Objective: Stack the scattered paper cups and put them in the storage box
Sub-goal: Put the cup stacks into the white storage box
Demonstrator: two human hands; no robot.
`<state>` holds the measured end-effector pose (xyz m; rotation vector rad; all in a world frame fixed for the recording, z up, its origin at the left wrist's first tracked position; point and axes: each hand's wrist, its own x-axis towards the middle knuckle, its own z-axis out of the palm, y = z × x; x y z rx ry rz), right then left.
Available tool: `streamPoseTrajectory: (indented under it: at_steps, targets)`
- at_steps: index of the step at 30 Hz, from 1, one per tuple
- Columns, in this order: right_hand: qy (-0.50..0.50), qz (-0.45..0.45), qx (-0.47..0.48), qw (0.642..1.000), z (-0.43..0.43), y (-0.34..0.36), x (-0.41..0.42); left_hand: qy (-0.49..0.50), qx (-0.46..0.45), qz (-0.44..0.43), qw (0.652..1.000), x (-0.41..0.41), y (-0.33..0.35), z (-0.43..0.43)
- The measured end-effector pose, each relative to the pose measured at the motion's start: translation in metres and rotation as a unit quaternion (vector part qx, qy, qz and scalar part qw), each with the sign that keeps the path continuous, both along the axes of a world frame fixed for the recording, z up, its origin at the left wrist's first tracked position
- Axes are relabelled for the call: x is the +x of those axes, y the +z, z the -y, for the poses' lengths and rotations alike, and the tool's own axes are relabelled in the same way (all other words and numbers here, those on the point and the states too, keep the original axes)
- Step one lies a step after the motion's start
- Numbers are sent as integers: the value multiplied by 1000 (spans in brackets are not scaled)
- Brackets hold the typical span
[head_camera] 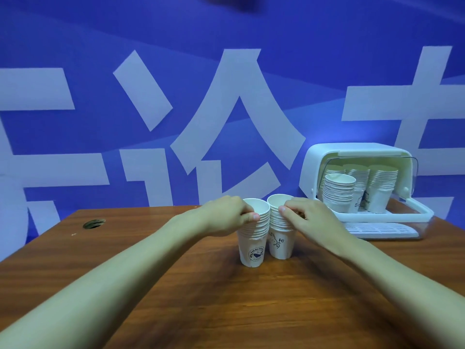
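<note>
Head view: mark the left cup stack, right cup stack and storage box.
left cup stack (254,251), head view, bottom cup's printed wall.
right cup stack (283,245), head view, bottom cup's wall.
storage box (312,167), head view, white left shell.

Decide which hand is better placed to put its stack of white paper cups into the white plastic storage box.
Likely right: the right hand grips the cup stack nearer the open storage box, standing to its right; the left hand holds the farther stack.

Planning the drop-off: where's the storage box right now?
In the head view, the storage box sits open at the table's far right, just right of the right hand and the right cup stack.
</note>
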<state>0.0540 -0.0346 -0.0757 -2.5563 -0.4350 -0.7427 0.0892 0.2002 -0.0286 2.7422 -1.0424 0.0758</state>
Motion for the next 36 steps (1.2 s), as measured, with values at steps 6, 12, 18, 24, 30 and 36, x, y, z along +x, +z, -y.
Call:
streamPoseTrajectory:
  at_steps: [6,12,18,24,30,36]
  targets:
    - [-30,38,-92,995,0,-9,-3,4,-22,103,994,-12,-23,-1]
    - [4,58,-147,987,5,-10,-2,18,-82,180,980,-10,-44,5]
    - [16,9,-171,985,21,11,-6,19,-60,187,980,-1,-22,9]
    - [-52,100,-101,989,83,81,-19,-73,-174,197,962,9,61,69]
    - [-144,131,-95,976,172,133,-40,-173,-265,165,934,16,102,172]
    - [-218,94,-139,962,241,122,-57,-180,-247,127,944,28,78,260]
